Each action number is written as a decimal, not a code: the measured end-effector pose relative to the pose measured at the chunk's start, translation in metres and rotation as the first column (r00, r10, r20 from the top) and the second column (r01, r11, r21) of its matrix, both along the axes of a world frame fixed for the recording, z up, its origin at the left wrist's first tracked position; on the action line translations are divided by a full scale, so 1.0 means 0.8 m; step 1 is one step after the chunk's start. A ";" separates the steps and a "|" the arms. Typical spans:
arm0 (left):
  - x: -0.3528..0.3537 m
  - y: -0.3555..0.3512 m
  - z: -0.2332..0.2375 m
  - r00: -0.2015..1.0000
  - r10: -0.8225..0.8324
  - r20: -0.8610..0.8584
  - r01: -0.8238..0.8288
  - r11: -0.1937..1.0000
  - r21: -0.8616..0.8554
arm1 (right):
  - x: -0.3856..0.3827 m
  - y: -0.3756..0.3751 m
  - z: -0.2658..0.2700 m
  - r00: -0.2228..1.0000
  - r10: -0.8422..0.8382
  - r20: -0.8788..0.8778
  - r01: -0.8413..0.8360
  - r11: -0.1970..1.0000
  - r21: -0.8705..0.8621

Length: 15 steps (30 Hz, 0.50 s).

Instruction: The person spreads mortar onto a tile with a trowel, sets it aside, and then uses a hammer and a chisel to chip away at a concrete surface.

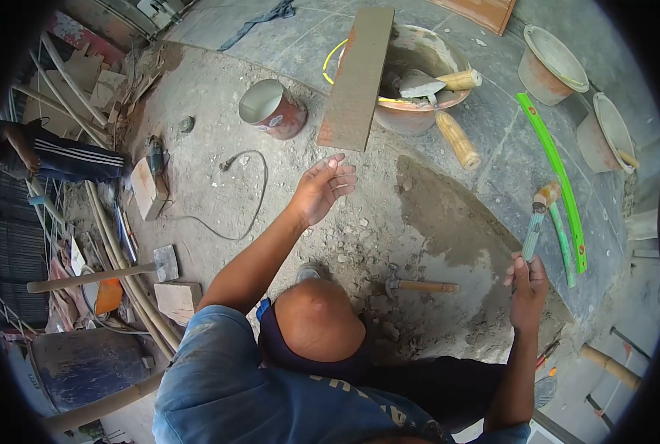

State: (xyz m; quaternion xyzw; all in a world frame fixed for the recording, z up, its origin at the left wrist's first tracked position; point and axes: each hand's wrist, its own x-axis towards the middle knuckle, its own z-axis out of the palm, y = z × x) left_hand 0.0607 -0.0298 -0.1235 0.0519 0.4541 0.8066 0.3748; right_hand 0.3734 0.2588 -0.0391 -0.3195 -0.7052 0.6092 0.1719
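My left hand (325, 186) is raised over the rubble floor, palm up, fingers loosely spread, with nothing in it. Just beyond its fingertips is the lower end of a long grey tile (359, 78), which leans on the rim of a mortar bucket (411, 122). My right hand (528, 287) is closed around a ribbed greenish handle (534, 235); what tool it belongs to I cannot make out. Beside that handle lies a mallet (563, 240) with a green handle, along a bright green straightedge (555, 174). A trowel (422, 86) with a wooden handle rests in the bucket.
A hammer (426, 286) lies on the dirt before my knee. A reddish can (284, 122) stands left of the tile, near a black cable (259, 200). Two tubs (544, 78) are at the right. A person (71, 159) stands far left among poles. A sledgehammer (100, 277) lies below.
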 end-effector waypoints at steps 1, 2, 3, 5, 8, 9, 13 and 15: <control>-0.002 0.011 0.013 0.995 0.057 0.077 -0.064 0.994 0.090 | 0.000 -0.001 0.001 1.000 0.008 0.005 -0.008 1.000 0.004; -0.007 0.020 0.014 0.996 0.056 0.075 -0.063 0.993 0.099 | 0.001 -0.002 0.003 1.000 0.008 0.003 -0.008 1.000 0.014; -0.010 0.027 0.015 0.994 0.100 0.051 -0.106 0.984 0.145 | 0.000 -0.003 0.005 1.000 -0.003 0.017 0.002 1.000 0.020; -0.014 0.036 0.019 0.987 0.158 0.029 -0.161 0.967 0.197 | -0.001 -0.005 0.006 1.000 0.000 0.030 -0.001 0.999 0.033; -0.018 0.042 0.017 0.972 0.236 0.018 -0.235 0.952 0.196 | 0.001 -0.007 0.005 0.999 -0.020 0.031 0.020 1.000 0.004; -0.021 0.041 0.012 0.973 0.228 0.033 -0.229 0.951 0.210 | 0.003 -0.007 0.004 1.000 -0.027 0.014 0.027 1.000 -0.010; -0.027 0.048 0.016 0.966 0.250 0.072 -0.259 0.945 0.200 | 0.003 -0.009 0.007 0.999 -0.037 0.026 0.037 0.999 -0.003; -0.047 0.052 0.019 0.971 0.234 0.041 -0.237 0.953 0.190 | 0.002 -0.010 0.005 0.999 -0.043 0.015 0.043 0.999 -0.005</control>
